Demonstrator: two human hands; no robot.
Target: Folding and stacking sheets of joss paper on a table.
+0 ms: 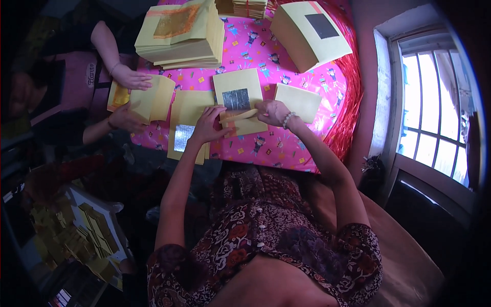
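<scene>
In front of me lies a pale yellow paper sheet (239,79) with a silver foil square (236,99) on it. My left hand (207,127) rests at the sheet's lower left edge, fingers apart and holding nothing. On the opposite side, my right hand (274,112) is closed on a slim tan strip (240,116), which lies slantwise across the sheet just below the foil. Whether it is a flat tool or folded paper is unclear. Left of the sheet are more yellow sheets (194,106), the top one with shiny foil. A plain yellow stack (302,102) sits beside my right hand.
A tall foil-topped paper stack (176,43) stands at the far left and another (309,38) at the far right of the pink patterned tablecloth (245,51). At left, another person's hands (132,78) handle yellow paper (153,100). Red tinsel (348,102) edges the table near a barred window (434,107).
</scene>
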